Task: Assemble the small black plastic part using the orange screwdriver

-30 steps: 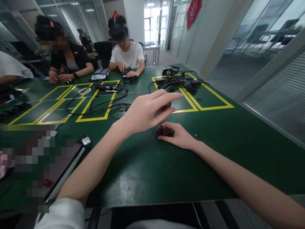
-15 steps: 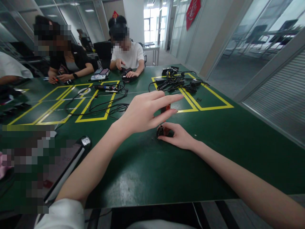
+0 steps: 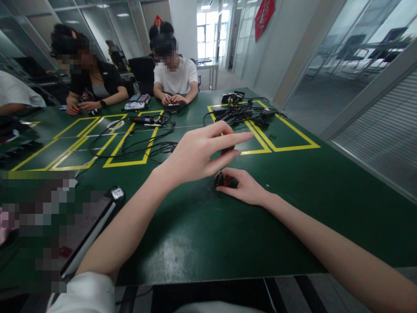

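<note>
My left hand [image 3: 198, 150] is raised above the table with its thumb and fingers closed round the handle of a screwdriver [image 3: 228, 150]. The handle is dark with some orange-red, and fingers partly cover it. Its thin shaft points down onto a small black part [image 3: 219, 181]. My right hand [image 3: 246, 187] rests on the green tabletop, pinching that part from the right. The part's exact kind is too small to make out, and the screwdriver's tip is hidden against it.
Yellow tape marks areas on the green table [image 3: 276, 234]. Black cables and adapters [image 3: 234, 113] lie at the back; a corded tool [image 3: 146, 120] lies left of them. A tablet-like device [image 3: 87, 230] is near my left forearm. Co-workers [image 3: 176, 78] sit opposite.
My left fingers have shifted slightly round the screwdriver's handle, whose visible side has turned. My right hand has stayed in place. The co-worker opposite has brought both hands together on a dark object.
</note>
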Motion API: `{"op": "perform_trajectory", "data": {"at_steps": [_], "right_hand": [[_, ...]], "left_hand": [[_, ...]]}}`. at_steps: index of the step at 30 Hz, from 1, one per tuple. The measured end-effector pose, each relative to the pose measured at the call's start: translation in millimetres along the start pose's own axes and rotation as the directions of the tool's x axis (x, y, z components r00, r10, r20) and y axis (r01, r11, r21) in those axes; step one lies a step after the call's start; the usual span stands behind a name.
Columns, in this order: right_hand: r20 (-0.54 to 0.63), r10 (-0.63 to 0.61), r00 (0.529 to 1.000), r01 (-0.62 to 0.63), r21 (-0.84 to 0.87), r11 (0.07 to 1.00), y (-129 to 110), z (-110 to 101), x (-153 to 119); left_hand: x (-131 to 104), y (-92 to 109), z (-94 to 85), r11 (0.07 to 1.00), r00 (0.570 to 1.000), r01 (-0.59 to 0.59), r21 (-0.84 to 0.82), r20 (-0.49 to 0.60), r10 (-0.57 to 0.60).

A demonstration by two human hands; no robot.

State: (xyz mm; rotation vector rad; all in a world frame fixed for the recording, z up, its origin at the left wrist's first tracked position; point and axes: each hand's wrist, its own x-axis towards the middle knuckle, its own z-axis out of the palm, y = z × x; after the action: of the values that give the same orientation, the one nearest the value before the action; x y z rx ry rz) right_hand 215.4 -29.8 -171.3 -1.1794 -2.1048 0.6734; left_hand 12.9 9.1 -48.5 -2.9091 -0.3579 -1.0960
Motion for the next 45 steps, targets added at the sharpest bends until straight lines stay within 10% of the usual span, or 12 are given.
{"op": "perform_trajectory", "data": {"at_steps": [30, 45], "right_hand": [[-0.002, 0.003, 1.0, -0.003, 0.034, 0.999, -0.3, -0.6, -0.3], [0.005, -0.002, 1.0, 0.002, 0.031, 1.0, 3.8, 0.3, -1.3]], "left_hand": [[5.0, 9.7, -1.3, 0.97, 0.977, 0.211, -0.121, 0.025, -0.21], [8.2, 4.1, -16.8, 0.472, 0.81, 0.582, -0.662, 0.424, -0.404]]}}
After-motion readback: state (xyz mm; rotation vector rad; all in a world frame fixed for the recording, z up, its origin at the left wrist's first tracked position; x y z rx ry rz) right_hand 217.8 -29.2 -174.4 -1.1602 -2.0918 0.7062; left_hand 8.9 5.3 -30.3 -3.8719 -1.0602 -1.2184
